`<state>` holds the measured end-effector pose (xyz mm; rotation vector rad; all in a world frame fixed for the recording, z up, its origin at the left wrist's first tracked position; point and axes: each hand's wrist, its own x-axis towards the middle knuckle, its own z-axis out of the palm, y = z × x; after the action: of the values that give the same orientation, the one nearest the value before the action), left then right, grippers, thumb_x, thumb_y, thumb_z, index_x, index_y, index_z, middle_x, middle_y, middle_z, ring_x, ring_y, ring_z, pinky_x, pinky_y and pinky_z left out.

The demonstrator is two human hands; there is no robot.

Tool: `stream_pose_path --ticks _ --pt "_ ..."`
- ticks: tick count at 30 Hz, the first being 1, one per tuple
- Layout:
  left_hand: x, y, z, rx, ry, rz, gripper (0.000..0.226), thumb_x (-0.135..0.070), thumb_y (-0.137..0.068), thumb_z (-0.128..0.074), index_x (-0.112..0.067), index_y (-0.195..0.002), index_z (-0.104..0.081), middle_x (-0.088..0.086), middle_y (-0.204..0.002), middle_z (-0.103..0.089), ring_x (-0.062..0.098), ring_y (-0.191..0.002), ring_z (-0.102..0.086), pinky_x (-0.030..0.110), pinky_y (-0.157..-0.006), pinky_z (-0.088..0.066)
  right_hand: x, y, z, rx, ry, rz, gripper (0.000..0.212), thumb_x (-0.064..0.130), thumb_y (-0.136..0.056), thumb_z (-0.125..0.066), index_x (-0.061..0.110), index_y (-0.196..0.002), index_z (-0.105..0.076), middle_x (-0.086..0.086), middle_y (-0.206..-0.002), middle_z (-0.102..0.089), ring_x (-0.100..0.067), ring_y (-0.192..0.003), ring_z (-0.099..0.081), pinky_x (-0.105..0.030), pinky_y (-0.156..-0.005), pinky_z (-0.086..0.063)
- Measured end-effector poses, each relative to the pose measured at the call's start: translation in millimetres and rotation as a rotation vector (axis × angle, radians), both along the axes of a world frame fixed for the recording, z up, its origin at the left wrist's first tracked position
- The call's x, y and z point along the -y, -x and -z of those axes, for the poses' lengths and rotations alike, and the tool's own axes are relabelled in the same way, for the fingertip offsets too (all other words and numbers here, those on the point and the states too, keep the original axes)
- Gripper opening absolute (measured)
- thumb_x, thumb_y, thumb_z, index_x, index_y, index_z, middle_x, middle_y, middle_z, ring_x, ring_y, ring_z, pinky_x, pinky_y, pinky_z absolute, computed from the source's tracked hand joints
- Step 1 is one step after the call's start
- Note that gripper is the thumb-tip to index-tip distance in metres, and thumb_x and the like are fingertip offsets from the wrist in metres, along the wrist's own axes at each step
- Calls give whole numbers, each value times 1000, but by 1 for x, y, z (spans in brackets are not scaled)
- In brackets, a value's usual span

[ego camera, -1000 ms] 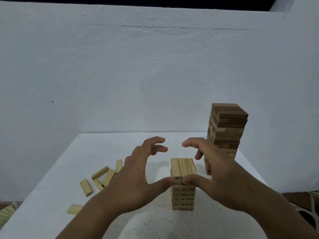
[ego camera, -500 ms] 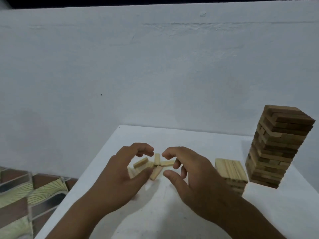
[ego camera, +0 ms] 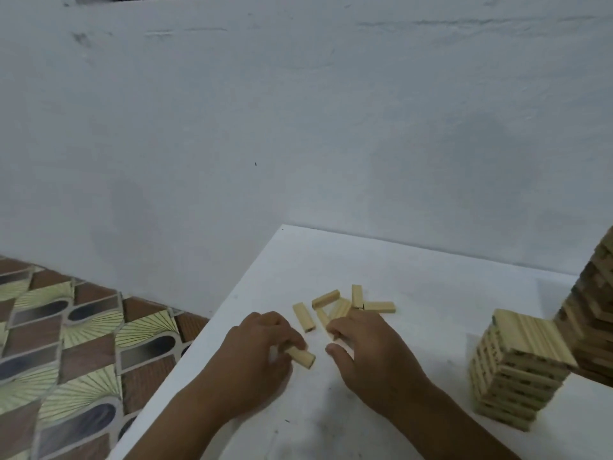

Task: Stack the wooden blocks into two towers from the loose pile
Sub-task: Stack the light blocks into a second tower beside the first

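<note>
On the white tabletop [ego camera: 431, 293], the left hand [ego camera: 255, 356] pinches 1 pale rectangular wooden block [ego camera: 302, 357] left of the loose pile of pale blocks [ego camera: 341, 307]. The right hand [ego camera: 371, 356] curls onto that pile's near edge. The short pale block tower [ego camera: 517, 366] and tall brown block tower [ego camera: 593, 313] stand right of the pile.

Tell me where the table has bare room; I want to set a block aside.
Bare table lies between the loose blocks and the short tower, and along the far edge. It is crowded around both hands, left and right.
</note>
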<state>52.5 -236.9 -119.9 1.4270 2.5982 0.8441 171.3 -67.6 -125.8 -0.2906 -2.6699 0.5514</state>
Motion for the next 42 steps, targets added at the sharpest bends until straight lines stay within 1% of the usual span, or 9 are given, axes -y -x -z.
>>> stream_pose_path --ticks 5,11,15,20,23,27,30,35,42 --pt "0 -3 3 35 -49 -5 32 -11 -89 -61 -40 -92 -75 -25 -102 -58 2 -99 -52 15 -82 -40 5 -2 -1 -57 50 6 2 21 -78 -63 22 -78 -62 11 -71 -57 -5 -69 -49 -17 -62 -42" --pt "3 -6 9 83 -101 -52 32 -7 -88 -61 -37 -85 -73 -24 -98 -60 4 -98 -53 13 -80 -41 20 -6 0 5 62 -66 18 35 -78 -60 26 -90 -71 15 -80 -65 2 -71 -52 -4 -66 -37" --pt "7 -4 13 87 -154 -102 35 -5 -78 -62 -40 -79 -65 -25 -95 -59 4 -99 -52 27 -83 -46 27 -3 -2 -2 82 -61 22 39 -79 -60 29 -96 -69 20 -76 -61 1 -66 -53 -6 -61 -41" --pt "9 -2 14 15 -97 -150 44 -19 -83 -58 -43 -120 -54 -32 -131 -45 1 -126 -35 38 -102 -34 25 -3 -4 -9 38 -16 23 44 -81 -58 28 -94 -68 18 -84 -62 -3 -75 -57 -8 -68 -45" --pt "6 0 18 21 4 -143 46 -31 -93 -44 -48 -135 -42 -32 -149 -29 2 -138 -17 43 -108 -23 27 -2 -6 -31 4 -42 32 44 -85 -55 28 -110 -65 16 -104 -62 -2 -92 -56 -6 -79 -41" --pt "6 0 19 -8 66 -140 47 -35 -86 -33 -51 -130 -45 -31 -151 -25 4 -140 -14 43 -108 -20 38 1 -3 28 -41 -107 41 53 -87 -54 27 -116 -68 12 -107 -65 -4 -91 -56 -7 -78 -42" --pt "8 0 18 -7 23 -137 38 -31 -87 -46 -50 -120 -50 -33 -147 -31 -1 -138 -17 43 -108 -21 39 1 -1 25 -31 -76 36 50 -83 -57 23 -99 -74 10 -92 -66 -5 -81 -57 -11 -72 -48" --pt "8 -5 13 13 -31 -121 18 -34 -83 -62 -43 -96 -56 -36 -138 -41 -10 -133 -23 36 -103 -23 29 -12 -3 67 -36 -9 23 37 -78 -53 16 -73 -63 8 -70 -51 -7 -67 -48 -19 -59 -48" --pt "-9 -27 -3 -18 81 91 13 -49 -86 -61 -40 -93 -54 -38 -124 -49 -11 -125 -32 32 -104 -23 9 -46 -11 121 -55 80 22 41 -82 -53 22 -89 -63 10 -83 -54 -5 -78 -47 -18 -70 -47"
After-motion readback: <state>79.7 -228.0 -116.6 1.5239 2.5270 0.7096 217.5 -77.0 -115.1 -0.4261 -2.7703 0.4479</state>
